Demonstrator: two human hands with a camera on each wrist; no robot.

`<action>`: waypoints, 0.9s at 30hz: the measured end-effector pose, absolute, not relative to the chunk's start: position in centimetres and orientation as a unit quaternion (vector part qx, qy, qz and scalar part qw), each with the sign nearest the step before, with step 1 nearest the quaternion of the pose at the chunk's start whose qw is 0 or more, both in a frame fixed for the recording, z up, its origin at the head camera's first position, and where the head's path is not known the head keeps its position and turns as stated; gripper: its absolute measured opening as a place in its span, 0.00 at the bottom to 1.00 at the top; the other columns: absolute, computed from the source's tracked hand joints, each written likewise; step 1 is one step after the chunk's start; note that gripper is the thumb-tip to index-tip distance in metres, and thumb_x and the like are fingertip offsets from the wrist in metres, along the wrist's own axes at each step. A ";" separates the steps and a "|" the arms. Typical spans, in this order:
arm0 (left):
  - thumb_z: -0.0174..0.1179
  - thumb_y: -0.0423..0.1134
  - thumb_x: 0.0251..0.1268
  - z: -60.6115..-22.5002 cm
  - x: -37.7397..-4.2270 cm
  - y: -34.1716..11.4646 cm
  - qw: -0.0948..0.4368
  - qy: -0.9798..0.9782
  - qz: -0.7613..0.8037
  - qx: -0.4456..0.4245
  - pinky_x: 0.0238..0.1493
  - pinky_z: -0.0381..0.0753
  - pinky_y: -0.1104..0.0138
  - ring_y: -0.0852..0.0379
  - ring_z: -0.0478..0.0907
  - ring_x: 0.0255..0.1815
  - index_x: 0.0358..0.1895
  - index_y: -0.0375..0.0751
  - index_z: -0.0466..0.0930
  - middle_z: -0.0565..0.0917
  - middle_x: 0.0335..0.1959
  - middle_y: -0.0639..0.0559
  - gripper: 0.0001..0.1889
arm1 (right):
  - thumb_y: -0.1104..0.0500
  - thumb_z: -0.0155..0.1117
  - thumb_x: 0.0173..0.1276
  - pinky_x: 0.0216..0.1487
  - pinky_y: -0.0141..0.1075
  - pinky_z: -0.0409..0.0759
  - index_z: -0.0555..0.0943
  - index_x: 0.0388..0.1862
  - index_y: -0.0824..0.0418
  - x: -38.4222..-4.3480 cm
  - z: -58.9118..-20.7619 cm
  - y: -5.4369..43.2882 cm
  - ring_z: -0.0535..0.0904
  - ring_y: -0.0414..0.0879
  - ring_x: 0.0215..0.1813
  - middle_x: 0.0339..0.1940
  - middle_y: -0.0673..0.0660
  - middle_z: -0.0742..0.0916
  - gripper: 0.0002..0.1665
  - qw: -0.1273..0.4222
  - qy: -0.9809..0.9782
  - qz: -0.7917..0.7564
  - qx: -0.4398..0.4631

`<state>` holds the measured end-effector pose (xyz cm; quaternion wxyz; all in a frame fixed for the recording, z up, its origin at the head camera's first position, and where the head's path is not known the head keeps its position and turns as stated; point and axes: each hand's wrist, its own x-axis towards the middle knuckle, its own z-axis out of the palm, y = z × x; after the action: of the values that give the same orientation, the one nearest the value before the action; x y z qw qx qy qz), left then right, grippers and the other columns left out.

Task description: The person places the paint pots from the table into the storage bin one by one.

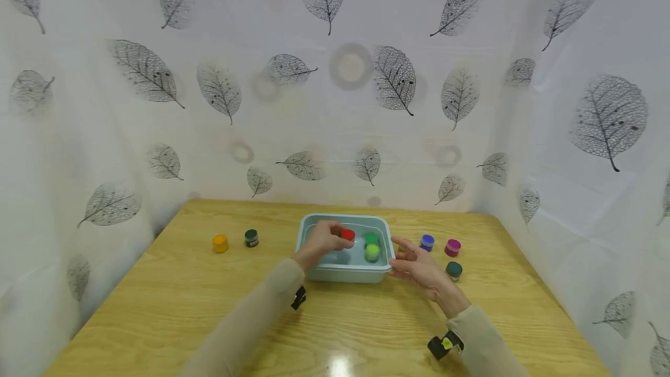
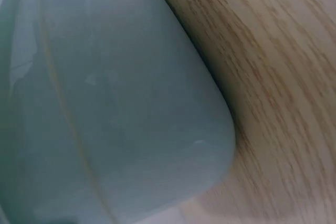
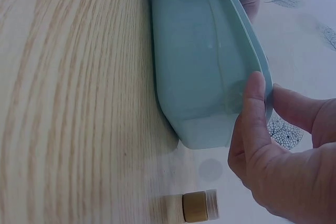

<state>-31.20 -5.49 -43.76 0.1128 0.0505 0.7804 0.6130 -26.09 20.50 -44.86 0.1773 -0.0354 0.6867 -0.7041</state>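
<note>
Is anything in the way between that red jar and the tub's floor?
Nothing visible: the left hand holds the red jar over the tub, and two green jars stand to the jar's right. The hand hides part of the floor, though.

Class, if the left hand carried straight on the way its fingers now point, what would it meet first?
Beyond the red jar it holds, the left hand would probably meet the darker green jar inside the tub; the hand's height is unclear, so it might pass over the top.

Wood-grain table [image 1: 157, 301] with pale-blue tub [image 1: 345, 275] and apparently six small jars [image 1: 220, 244].
</note>
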 end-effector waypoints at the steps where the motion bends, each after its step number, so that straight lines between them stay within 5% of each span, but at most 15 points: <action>1: 0.71 0.28 0.53 -43.9 -31.3 -5.4 0.115 0.779 0.614 0.050 0.53 0.84 0.53 0.51 0.80 0.42 0.53 0.33 0.79 0.83 0.45 0.42 0.22 | 0.66 0.60 0.71 0.51 0.35 0.86 0.54 0.79 0.58 -26.1 -44.8 20.5 0.83 0.44 0.44 0.55 0.65 0.75 0.41 0.177 0.688 -0.703 -0.036; 7: 0.71 0.27 0.50 -44.2 -31.6 -4.7 0.117 0.791 0.598 0.052 0.47 0.85 0.62 0.51 0.80 0.42 0.53 0.34 0.80 0.83 0.45 0.43 0.23 | 0.66 0.60 0.71 0.50 0.35 0.86 0.55 0.79 0.58 -26.1 -44.8 20.5 0.83 0.44 0.44 0.55 0.66 0.75 0.41 0.177 0.685 -0.705 -0.039; 27: 0.74 0.24 0.42 -44.6 -32.8 -2.6 0.092 0.831 0.548 0.025 0.36 0.86 0.67 0.52 0.80 0.34 0.42 0.33 0.84 0.84 0.37 0.42 0.18 | 0.67 0.59 0.71 0.52 0.35 0.85 0.53 0.79 0.59 -26.0 -44.8 20.4 0.83 0.43 0.44 0.58 0.69 0.72 0.42 0.184 0.680 -0.709 -0.042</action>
<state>-32.76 -2.59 -44.56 0.0924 0.0254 0.8310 0.5479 -26.01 20.41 -44.84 0.1836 -0.0424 0.6799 -0.7087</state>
